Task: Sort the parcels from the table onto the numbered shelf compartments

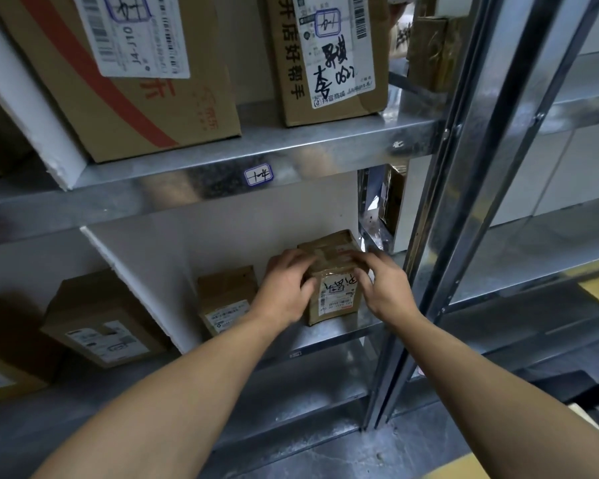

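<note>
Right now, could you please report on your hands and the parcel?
Both holding small parcel: left hand, right hand. Parcel down on lower shelf. Neighbour box to its left, apart.

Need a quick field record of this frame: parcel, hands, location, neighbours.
parcel: small cardboard box, upright, label facing out
left hand: grips its left side
right hand: grips its right side
place: lower shelf, right of white divider
neighbour: another box to its left
above: wide box, tall box

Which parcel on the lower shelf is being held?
The taped box at the right end: left hand and right hand grip it. The box beside it stands untouched.
</note>
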`<state>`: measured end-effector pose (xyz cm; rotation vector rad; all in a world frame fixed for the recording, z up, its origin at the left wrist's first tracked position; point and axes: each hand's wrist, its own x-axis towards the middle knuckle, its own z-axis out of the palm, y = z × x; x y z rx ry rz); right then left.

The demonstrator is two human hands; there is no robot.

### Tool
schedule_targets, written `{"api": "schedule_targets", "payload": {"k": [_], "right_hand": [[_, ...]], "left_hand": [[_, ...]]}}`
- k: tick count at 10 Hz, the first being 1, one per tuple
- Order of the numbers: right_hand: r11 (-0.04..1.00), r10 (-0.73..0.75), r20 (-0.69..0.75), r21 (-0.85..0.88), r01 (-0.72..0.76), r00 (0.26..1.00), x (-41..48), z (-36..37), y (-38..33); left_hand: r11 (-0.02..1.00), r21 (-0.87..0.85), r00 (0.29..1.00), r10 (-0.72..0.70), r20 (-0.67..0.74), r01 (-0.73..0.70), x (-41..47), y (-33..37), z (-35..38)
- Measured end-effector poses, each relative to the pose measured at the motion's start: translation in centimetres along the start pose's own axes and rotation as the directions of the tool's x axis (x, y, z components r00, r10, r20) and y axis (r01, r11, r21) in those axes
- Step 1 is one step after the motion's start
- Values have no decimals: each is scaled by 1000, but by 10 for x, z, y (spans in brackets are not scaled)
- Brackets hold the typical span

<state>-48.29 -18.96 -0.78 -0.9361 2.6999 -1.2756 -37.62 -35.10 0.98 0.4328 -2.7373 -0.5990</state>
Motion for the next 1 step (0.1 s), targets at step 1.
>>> {"api": "schedule_targets", "payload": {"k": [1], "right_hand": [[999, 3, -66, -39, -5, 998, -4, 4, 0]], "left_hand": [[1000, -15, 996, -6, -86, 5, -4, -2, -7]]}}
